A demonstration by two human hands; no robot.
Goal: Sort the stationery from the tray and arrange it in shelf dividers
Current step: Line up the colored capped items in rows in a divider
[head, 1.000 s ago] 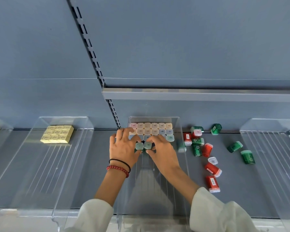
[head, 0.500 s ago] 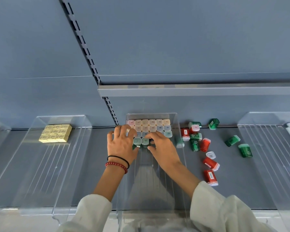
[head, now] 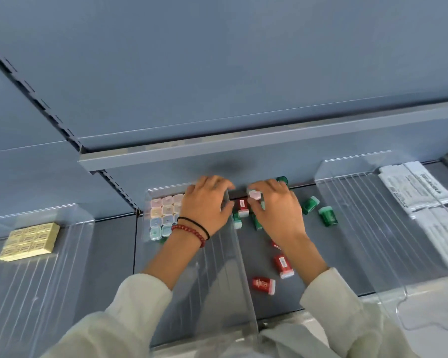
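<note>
The right hand (head: pixel 276 205) was curled down over the loose pile on the shelf (head: pixel 321 280), its thumb and forefinger pinching a pale pink case (head: pixel 255 194) at their tips. That case sat just right of the right wall of the clear divider (head: pixel 239 267), so its place lay to the hand's left, across that wall, in the grid of pastel cases (head: pixel 163 215) filling the divider's rear left. The case looked roughly square, with no long axis to line up. The left hand (head: pixel 204 205) was already over the divider's rear right, fingers bent down on the rows. What lay under them was hidden, so I cannot tell whether it held anything. It was the nearer hand to the grid, though the right one had the case. Red cases (head: pixel 283 264) and green cases (head: pixel 327 215) lay scattered under and beyond the right hand, not yet sorted.
</note>
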